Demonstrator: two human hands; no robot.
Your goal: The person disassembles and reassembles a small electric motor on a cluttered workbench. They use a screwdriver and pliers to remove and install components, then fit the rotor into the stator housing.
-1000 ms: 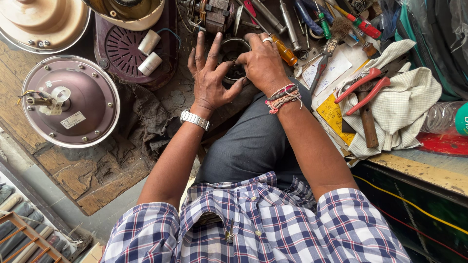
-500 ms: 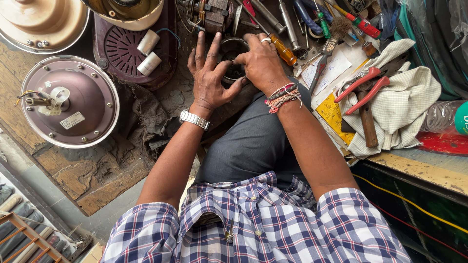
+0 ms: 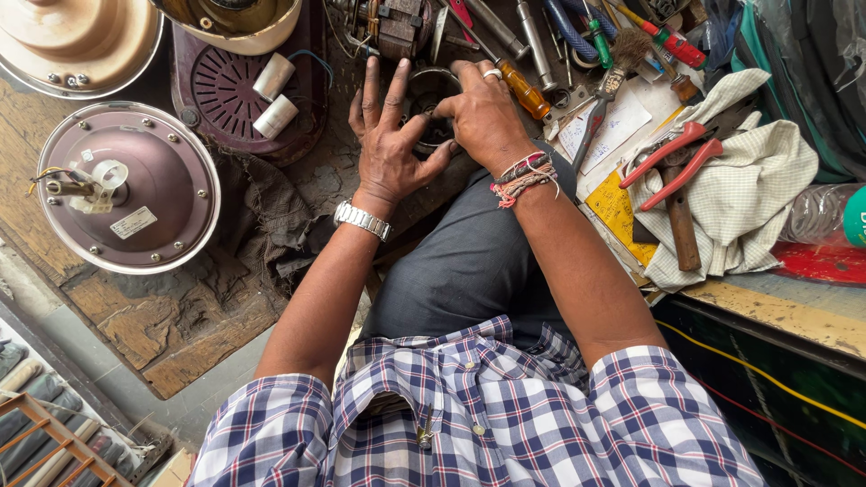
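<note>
A dark metal ring [image 3: 428, 106] sits between both hands at the far middle of the scene, just beyond the person's knee. The left hand [image 3: 390, 144] lies against the ring's left side with its fingers spread and pointing away, the thumb reaching toward the ring's near edge; the hand is open, pressed flat rather than closed around it. The right hand [image 3: 483, 113] covers the ring's right side, its fingers curled over the rim and gripping it. The ring's middle shows as a dark hollow between the two hands.

A metal watch [image 3: 362, 219] is on the left wrist, and thread bracelets [image 3: 521, 177] are on the right wrist.

To the left, a round maroon fan cover [image 3: 126, 185] lies on the worn wooden floor [image 3: 171, 329], well apart from the hands. Farther off, a dark vented fan plate [image 3: 236, 90] carries two small white cylinders [image 3: 274, 95]. A dark rag [image 3: 271, 221] lies near the left forearm.

To the right, red-handled pliers [image 3: 672, 155] rest on a checked cloth [image 3: 753, 180], with a hammer [image 3: 679, 216] just beside them. An orange-handled screwdriver [image 3: 521, 88] lies just past the right hand, among other tools. A clear plastic bottle [image 3: 825, 215] lies at the far right edge.
</note>
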